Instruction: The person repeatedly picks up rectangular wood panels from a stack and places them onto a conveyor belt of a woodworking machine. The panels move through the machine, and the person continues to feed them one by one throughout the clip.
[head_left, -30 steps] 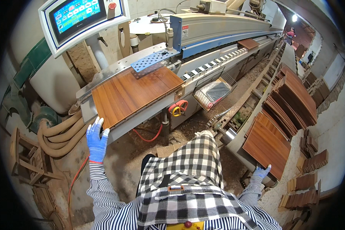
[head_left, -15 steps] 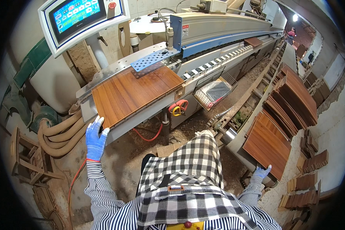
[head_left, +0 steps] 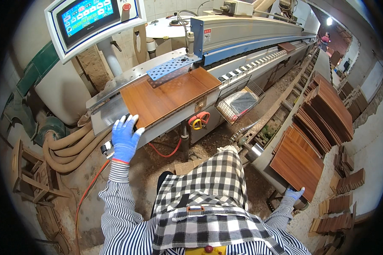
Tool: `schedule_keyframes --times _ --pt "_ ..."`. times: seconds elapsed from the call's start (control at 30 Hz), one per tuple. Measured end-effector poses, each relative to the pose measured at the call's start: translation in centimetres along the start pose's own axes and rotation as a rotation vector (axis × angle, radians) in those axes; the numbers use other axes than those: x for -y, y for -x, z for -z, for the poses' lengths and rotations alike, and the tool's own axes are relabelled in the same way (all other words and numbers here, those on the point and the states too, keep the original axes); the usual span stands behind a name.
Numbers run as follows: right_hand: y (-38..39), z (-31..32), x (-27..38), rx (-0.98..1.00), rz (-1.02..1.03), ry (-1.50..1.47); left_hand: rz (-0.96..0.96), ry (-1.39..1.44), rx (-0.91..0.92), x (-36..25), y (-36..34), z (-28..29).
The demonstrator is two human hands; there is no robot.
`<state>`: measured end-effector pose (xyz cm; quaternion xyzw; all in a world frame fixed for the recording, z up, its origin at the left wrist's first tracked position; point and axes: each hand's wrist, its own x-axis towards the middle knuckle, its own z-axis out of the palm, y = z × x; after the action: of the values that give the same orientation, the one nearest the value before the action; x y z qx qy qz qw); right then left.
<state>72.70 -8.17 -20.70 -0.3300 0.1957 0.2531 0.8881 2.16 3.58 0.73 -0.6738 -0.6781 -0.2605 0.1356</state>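
Observation:
A brown wood-grain panel lies on the infeed table of a long edge-banding machine, its far part under a blue perforated guard. My left hand, in a blue glove with white fingertips, is open at the panel's near left corner, fingers spread and touching its edge. On the right, my right hand, gloved too, grips the near edge of another wood-grain panel. The thumb shows by the edge; the other fingers are partly hidden beneath it.
Brown panels lean in a stack along the roller conveyor at right. A control screen stands upper left. Red-handled scissors hang below the table; a wire basket sits beside them. Hoses coil at left.
The panel on the machine table has slid to the right and away from me, and my left hand has moved along with it. My right hand stays at the other panel's edge.

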Motion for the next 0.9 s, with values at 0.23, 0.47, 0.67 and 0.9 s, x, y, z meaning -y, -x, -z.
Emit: schedule_keyframes --times 0.23,0.47,0.67,0.9 --pt "-1.3 0.6 0.5 0.009 -0.005 0.099 -0.071 0.003 -0.003 -3.7 -3.6 -4.0" --pt "0.8 3.2 1.9 0.229 -0.209 0.313 -0.15 0.184 0.052 -5.3 -3.4 -4.1" --pt "8.0 0.2 0.0 0.41 -0.272 0.432 -0.155 0.276 -0.067 -5.7 0.9 -1.6" --pt "20.4 -10.0 -8.7 1.101 -0.533 0.514 -0.137 0.353 0.06 -7.9 6.1 2.6"
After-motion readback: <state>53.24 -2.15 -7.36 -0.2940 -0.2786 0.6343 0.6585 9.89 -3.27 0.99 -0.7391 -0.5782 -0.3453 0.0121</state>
